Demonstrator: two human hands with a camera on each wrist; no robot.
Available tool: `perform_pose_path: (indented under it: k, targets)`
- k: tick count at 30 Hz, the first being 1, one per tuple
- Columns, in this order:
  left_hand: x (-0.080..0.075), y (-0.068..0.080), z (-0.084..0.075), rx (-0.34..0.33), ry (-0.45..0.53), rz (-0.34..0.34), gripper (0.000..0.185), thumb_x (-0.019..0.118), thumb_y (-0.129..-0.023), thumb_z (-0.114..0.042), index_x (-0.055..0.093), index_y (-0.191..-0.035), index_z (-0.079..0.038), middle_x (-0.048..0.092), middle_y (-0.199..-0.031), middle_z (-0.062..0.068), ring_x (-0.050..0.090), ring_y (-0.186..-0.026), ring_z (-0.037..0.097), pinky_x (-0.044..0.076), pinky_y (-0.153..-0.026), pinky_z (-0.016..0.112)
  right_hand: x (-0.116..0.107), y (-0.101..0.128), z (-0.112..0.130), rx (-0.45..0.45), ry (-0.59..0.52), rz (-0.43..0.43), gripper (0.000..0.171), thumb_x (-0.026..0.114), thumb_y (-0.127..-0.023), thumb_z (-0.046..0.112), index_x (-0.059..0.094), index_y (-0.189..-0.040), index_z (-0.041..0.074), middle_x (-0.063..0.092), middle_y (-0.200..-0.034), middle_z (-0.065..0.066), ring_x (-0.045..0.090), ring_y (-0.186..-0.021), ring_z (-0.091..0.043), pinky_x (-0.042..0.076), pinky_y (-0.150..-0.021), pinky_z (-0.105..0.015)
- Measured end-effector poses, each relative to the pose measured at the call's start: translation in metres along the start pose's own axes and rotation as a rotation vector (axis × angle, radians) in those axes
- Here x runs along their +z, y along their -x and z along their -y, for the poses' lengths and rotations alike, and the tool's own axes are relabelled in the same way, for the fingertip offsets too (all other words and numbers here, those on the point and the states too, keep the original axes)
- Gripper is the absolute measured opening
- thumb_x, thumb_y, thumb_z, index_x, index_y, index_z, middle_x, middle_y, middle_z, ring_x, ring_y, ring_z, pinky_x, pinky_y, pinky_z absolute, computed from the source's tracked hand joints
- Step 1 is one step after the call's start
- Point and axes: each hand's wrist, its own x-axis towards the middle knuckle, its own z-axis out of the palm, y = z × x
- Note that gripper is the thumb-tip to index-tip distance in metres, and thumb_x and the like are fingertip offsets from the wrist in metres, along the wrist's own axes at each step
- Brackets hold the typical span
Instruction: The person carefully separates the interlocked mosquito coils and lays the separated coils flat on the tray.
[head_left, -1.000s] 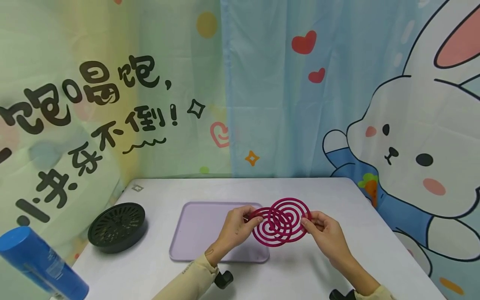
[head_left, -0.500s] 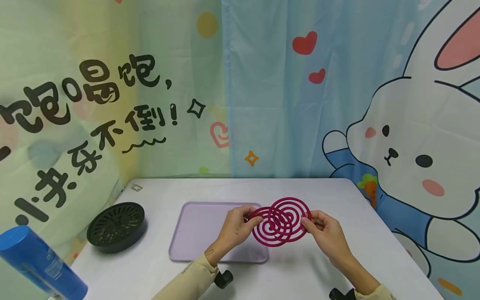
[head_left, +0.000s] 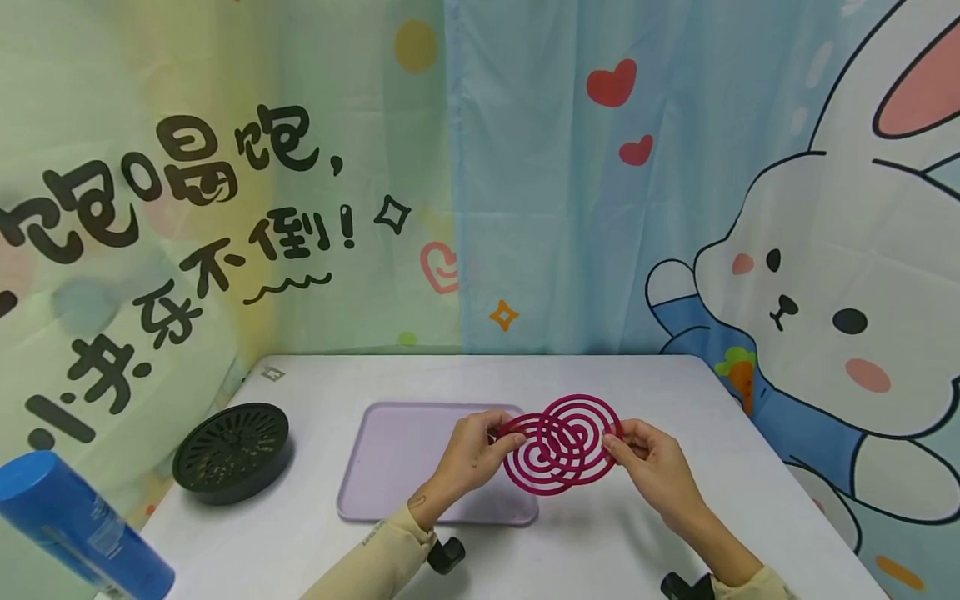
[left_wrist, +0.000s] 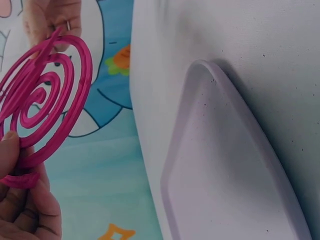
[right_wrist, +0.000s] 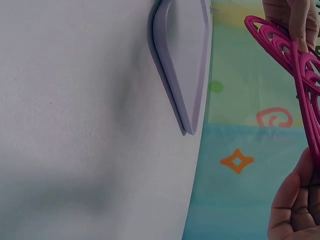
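1. Holding steady is the main news: over the last second the pink spiral coils [head_left: 561, 443] have barely shifted, and both hands sit where they were, lifted just above the tabletop [head_left: 615, 533].
2. Left hand [head_left: 474, 454] pinches the left edge of the nearer coil between thumb and fingertips; the left wrist view shows the thumb pressed on its outer ring.
3. Right hand [head_left: 647, 457] pinches the right rim of the farther coil, fingers curled round it.
4. Coils remain interlocked, overlapping at their middles, beside the right end of the lilac tray [head_left: 405, 467]; judging from that, the pulling apart has made no visible headway yet.
5. Black round holder [head_left: 232, 450] and blue can [head_left: 75, 521] lie untouched at the left.
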Motion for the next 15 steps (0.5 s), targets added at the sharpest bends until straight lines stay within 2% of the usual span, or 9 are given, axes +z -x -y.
perform_pose_path:
  k: [6,15]
  targets:
    - [-0.0004,-0.0008,-0.0002,0.007,0.004,0.018,0.009,0.072,-0.093,-0.011,0.070,-0.086,-0.005,0.069,-0.075,0.006,0.050,-0.060,0.004,0.039,-0.049,0.017,-0.0025,-0.0015,-0.0014,0.009,0.022,0.006,0.028,0.065,-0.100,0.019,0.063,-0.117,-0.003,0.071,-0.105,-0.015,0.066,-0.085,-0.014,0.059,-0.080,-0.021]
    - [-0.0008,-0.0016,0.0021,0.028,-0.011,0.028,0.009,0.072,-0.092,-0.009,0.071,-0.085,-0.005,0.068,-0.073,0.003,0.049,-0.059,0.001,0.039,-0.049,0.016,-0.0067,-0.0031,-0.0045,-0.007,0.044,0.025,0.027,0.065,-0.100,0.017,0.063,-0.117,-0.003,0.070,-0.104,-0.014,0.066,-0.084,-0.012,0.056,-0.077,-0.016]
